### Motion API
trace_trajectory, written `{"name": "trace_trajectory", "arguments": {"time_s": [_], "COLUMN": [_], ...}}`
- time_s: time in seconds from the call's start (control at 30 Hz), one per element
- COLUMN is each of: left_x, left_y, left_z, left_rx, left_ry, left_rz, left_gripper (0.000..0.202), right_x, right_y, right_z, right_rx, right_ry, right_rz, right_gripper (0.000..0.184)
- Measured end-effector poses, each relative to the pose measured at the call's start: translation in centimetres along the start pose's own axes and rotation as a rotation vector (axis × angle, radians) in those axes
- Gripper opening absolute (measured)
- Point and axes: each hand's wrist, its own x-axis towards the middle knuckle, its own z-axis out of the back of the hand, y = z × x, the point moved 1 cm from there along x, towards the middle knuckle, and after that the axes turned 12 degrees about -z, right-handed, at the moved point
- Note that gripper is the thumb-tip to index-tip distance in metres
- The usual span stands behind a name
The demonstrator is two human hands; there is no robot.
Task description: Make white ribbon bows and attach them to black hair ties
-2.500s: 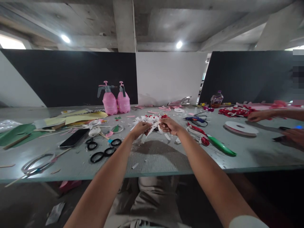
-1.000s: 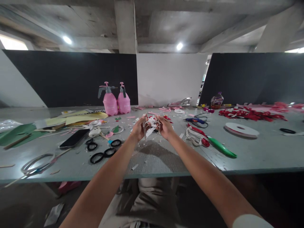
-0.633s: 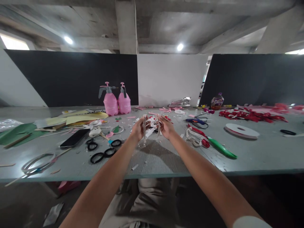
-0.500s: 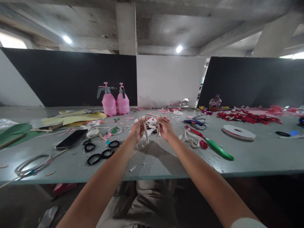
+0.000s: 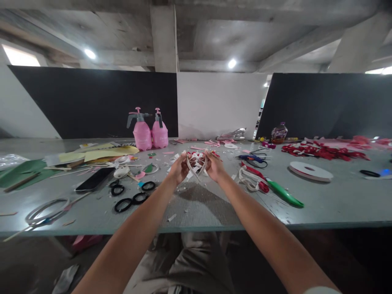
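Observation:
My left hand point(image 5: 179, 168) and my right hand point(image 5: 215, 166) are raised over the middle of the table, a short way apart. Both are closed, with fingertips pinching a narrow pale ribbon point(image 5: 191, 170). Its two tails hang down between the hands and cross near their lower ends. Whether it is one strip or two I cannot tell. White and red scraps lie behind the hands, partly hidden by them.
Left of my arms lie black-handled scissors point(image 5: 123, 205), a phone point(image 5: 95, 179) and yellow sheets point(image 5: 101, 153). Pink spray bottles point(image 5: 142, 135) stand behind. To the right are a glue gun point(image 5: 251, 158), a green tool point(image 5: 285, 193), a ribbon spool point(image 5: 310, 170) and red ribbon pieces point(image 5: 324, 151).
The ribbon tails hung nearly straight and apart before; now they slant inward and cross. Both hands stay closed in about the same place. The view has shifted slightly.

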Motion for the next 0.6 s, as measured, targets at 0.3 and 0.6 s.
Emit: {"name": "trace_trajectory", "arguments": {"time_s": [0.3, 0.6], "left_x": [0.2, 0.4], "left_y": [0.5, 1.1], "left_z": [-0.2, 0.0], "left_rx": [0.198, 0.635], "left_ry": [0.073, 0.159], "left_rz": [-0.09, -0.277], "left_gripper": [0.027, 0.027], "right_x": [-0.6, -0.4], "right_y": [-0.5, -0.2], "right_z": [-0.9, -0.8], "right_rx": [-0.611, -0.861], "right_ry": [0.054, -0.016], "right_rz": [0.249, 0.519], "right_gripper": [0.023, 0.01]}}
